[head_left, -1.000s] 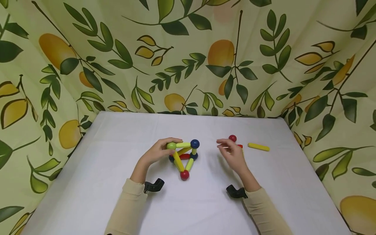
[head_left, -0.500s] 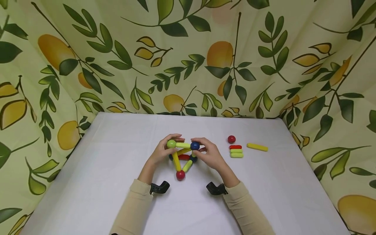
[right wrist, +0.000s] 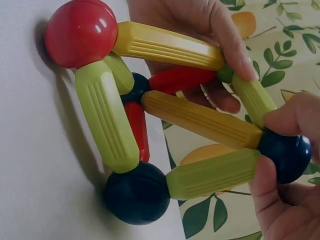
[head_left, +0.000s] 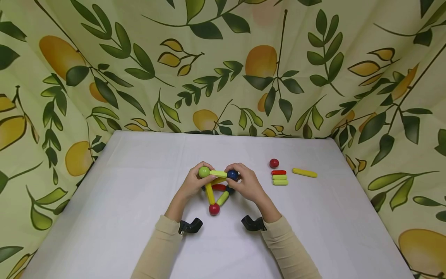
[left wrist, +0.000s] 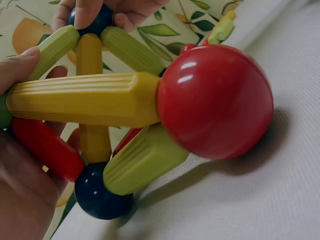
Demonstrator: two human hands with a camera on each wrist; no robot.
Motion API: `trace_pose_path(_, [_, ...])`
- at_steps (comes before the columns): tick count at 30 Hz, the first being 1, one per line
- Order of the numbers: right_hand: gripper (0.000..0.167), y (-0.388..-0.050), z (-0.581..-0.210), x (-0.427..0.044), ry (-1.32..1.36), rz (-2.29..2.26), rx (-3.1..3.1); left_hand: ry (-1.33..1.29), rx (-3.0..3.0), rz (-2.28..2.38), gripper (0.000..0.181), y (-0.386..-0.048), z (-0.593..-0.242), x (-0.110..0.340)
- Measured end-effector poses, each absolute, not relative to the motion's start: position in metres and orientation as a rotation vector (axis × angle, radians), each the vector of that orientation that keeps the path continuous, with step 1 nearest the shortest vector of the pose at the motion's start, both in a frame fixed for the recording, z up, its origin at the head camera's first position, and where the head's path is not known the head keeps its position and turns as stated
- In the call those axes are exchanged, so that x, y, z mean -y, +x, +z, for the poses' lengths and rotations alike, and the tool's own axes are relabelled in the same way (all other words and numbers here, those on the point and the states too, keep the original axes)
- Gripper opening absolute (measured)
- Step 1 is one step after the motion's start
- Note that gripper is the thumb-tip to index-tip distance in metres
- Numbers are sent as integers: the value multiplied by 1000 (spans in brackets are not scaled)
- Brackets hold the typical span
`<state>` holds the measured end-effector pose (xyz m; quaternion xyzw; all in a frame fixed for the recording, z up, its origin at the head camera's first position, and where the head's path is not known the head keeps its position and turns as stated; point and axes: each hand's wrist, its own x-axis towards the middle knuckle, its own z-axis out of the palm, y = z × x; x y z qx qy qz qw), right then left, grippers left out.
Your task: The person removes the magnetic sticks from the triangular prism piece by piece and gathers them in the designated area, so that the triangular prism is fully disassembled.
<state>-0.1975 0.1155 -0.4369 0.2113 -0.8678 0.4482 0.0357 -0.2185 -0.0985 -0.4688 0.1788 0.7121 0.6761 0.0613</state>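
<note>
A frame of coloured rods and balls stands on the white table between the hands. My left hand (head_left: 189, 184) grips its upper left corner at the green ball (head_left: 204, 172), thumb along the light green rod (head_left: 218, 174). With thumb and fingers my right hand (head_left: 246, 184) pinches the upper blue ball (head_left: 232, 175). A yellow rod (left wrist: 85, 99) runs from the left hand to the red ball (left wrist: 215, 101), which rests on the cloth. Low in the right wrist view, another blue ball (right wrist: 137, 193) joins two light green rods; a second yellow rod (right wrist: 202, 120) crosses to the pinched ball.
Right of the frame lie a loose red ball (head_left: 274, 163), a short red rod (head_left: 278, 172), two light green rods (head_left: 280, 182) and a long yellow rod (head_left: 304, 173). Behind the white table (head_left: 156, 151) hangs a patterned curtain (head_left: 223, 46).
From beside the loose pieces, my right hand has moved left to the frame and now pinches its upper blue ball. My left hand keeps its grip, its thumb now further along the top rod.
</note>
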Motion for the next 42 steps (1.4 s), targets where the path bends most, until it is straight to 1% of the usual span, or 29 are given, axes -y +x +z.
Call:
trace_pose_path(5, [15, -199, -441, -119, 636, 1432, 2623, 526, -2173, 2019, 21, -219, -467, 101])
trace_pose_path(10, [15, -200, -441, -122, 652, 1563, 2604, 528, -2194, 2026, 21, -211, -452, 101])
trace_pose_path(12, [19, -201, -439, -124, 644, 1692, 2558, 540, -2199, 2032, 20, -207, -446, 101])
trace_pose_path(15, [29, -202, -437, -127, 602, 1879, 2463, 534, -2204, 2040, 21, -205, -443, 101])
trace_pose_path(18, [38, -203, -438, -128, 527, 1938, 2434, 512, -2206, 2041, 22, -205, -443, 101])
trace_pose_path(27, [41, -216, -458, -141, 197, 1758, 2564, 507, -2203, 2050, 22, -206, -443, 99])
trace_pose_path(35, [45, -237, -483, -160, -89, 1688, 2614, 520, -2186, 2053, 23, -206, -441, 97])
trace_pose_path(42, [44, -257, -489, -164, -160, 1533, 2696, 507, -2209, 2045, 22, -205, -441, 98])
